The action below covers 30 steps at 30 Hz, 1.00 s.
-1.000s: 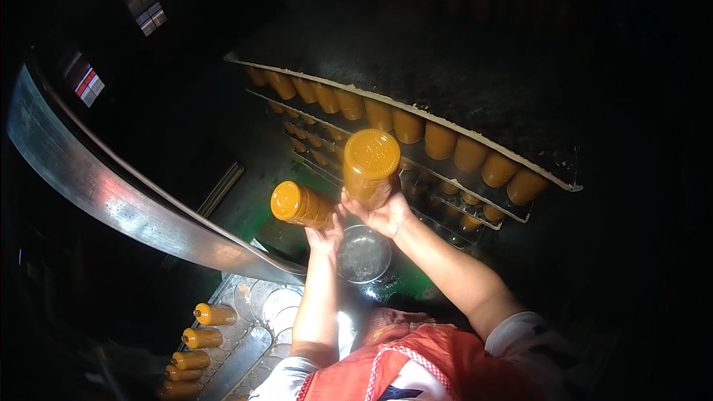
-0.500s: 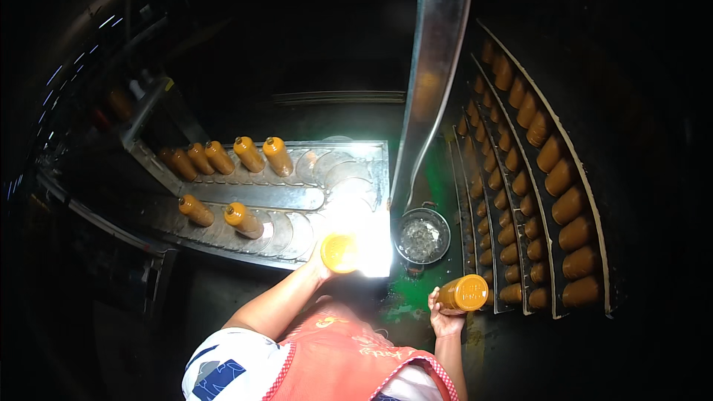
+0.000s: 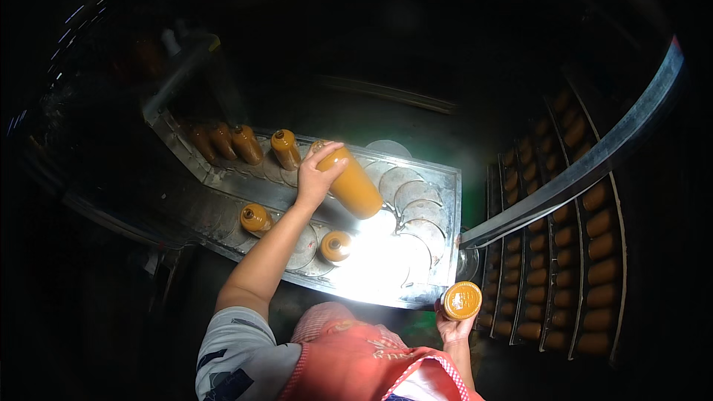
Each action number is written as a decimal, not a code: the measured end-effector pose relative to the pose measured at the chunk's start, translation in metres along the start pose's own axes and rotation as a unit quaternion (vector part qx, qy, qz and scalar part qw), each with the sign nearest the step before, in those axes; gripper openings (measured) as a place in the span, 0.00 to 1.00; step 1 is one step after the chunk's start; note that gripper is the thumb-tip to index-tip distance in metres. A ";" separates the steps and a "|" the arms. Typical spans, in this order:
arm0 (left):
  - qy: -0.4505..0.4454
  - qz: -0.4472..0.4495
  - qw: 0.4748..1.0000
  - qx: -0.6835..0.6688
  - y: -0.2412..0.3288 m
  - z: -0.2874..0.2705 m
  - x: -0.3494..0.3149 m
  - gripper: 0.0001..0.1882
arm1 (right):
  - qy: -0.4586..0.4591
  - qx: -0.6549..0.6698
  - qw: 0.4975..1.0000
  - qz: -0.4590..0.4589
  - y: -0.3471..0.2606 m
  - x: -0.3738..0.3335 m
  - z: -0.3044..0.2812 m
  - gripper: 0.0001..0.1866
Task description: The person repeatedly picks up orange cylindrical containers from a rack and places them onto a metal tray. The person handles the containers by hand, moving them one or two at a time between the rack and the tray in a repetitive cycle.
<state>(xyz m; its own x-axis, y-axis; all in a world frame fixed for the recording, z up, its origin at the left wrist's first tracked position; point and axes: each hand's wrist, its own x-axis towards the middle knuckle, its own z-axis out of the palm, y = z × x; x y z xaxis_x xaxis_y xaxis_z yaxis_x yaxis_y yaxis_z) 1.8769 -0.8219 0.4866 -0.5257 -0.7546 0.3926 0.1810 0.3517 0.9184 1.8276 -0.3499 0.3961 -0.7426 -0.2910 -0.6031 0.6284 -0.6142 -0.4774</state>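
My left hand is wrapped round the upper end of an orange-brown bottle. It holds the bottle tilted above a metal conveyor of overlapping round plates, its base toward the bright glare. Lower right, past the conveyor's corner, my right hand grips a second orange-brown bottle, its embossed base facing up. Nearest my left hand, an upright bottle stands in the far row. In the near row are another upright bottle and one more bottle behind my left forearm's line.
A tall rack with several shelves of orange-brown bottles fills the right side. A metal post slants across in front of it. Strong glare whitens part of the conveyor. A round basin is mostly hidden beside the conveyor's right edge.
The view has swung, shifting the conveyor rightward. My left hand has moved from the glare at the near edge up to the far row, gripping a bottle. My right hand still holds its bottle.
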 end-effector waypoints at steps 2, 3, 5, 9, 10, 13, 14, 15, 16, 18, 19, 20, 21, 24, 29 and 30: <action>-0.017 0.065 0.994 0.085 -0.043 0.024 0.031 0.18 | -0.041 -0.034 0.998 -0.021 0.010 -0.002 0.035 0.28; -0.041 0.082 0.988 0.127 -0.063 0.035 0.040 0.17 | -0.009 -0.043 0.997 -0.058 0.013 -0.001 0.047 0.29; -0.065 0.089 0.971 0.212 -0.111 0.052 0.055 0.15 | 0.021 -0.139 0.979 -0.150 0.013 -0.015 0.098 0.30; -0.113 0.049 0.957 0.264 -0.179 0.060 0.065 0.14 | -0.006 -0.330 0.890 -0.315 0.009 0.014 0.170 0.24; -0.112 0.049 0.957 0.261 -0.188 0.058 0.067 0.15 | -0.007 -0.401 0.839 -0.368 0.014 0.032 0.194 0.22; -0.128 0.059 0.944 0.299 -0.191 0.043 0.078 0.16 | -0.103 -0.556 0.658 -0.497 0.046 0.107 0.263 0.20; -0.121 0.086 0.945 0.292 -0.176 0.037 0.081 0.17 | -0.136 -0.555 0.660 -0.488 0.062 0.131 0.284 0.21; -0.108 0.088 0.953 0.269 -0.161 0.027 0.081 0.16 | -0.169 -0.566 0.641 -0.490 0.078 0.155 0.300 0.21; -0.092 0.091 0.960 0.247 -0.144 0.015 0.080 0.16 | -0.173 -0.591 0.627 -0.476 0.095 0.182 0.311 0.21; -0.062 0.057 0.982 0.167 -0.107 -0.008 0.064 0.15 | -0.192 -0.651 0.575 -0.456 0.125 0.224 0.331 0.23; -0.052 0.021 0.993 0.107 -0.089 -0.020 0.049 0.15 | -0.199 -0.668 0.560 -0.448 0.139 0.239 0.334 0.23; -0.034 0.021 0.995 0.089 -0.074 -0.032 0.033 0.13 | -0.206 -0.686 0.542 -0.440 0.153 0.250 0.337 0.23; -0.015 0.021 0.997 0.070 -0.063 -0.041 0.016 0.13 | -0.214 -0.703 0.523 -0.432 0.163 0.259 0.340 0.23; 0.036 -0.022 0.999 0.012 -0.044 -0.056 -0.035 0.11 | -0.237 -0.730 0.492 -0.412 0.175 0.258 0.342 0.23; 0.030 -0.061 0.995 -0.076 0.008 0.027 -0.085 0.09 | -0.347 -0.628 0.568 -0.404 0.095 0.204 0.294 0.21; 0.002 -0.057 0.993 -0.104 0.016 0.055 -0.095 0.09 | -0.376 -0.600 0.605 -0.363 0.063 0.188 0.271 0.19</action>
<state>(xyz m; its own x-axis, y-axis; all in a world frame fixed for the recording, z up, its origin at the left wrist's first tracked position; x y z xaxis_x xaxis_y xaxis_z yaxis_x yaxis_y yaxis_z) 1.8836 -0.7142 0.4611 -0.5489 -0.7856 0.2854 0.2888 0.1422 0.9468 1.6647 -0.6418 0.4254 -0.5359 -0.7930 0.2897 -0.5467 0.0644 -0.8349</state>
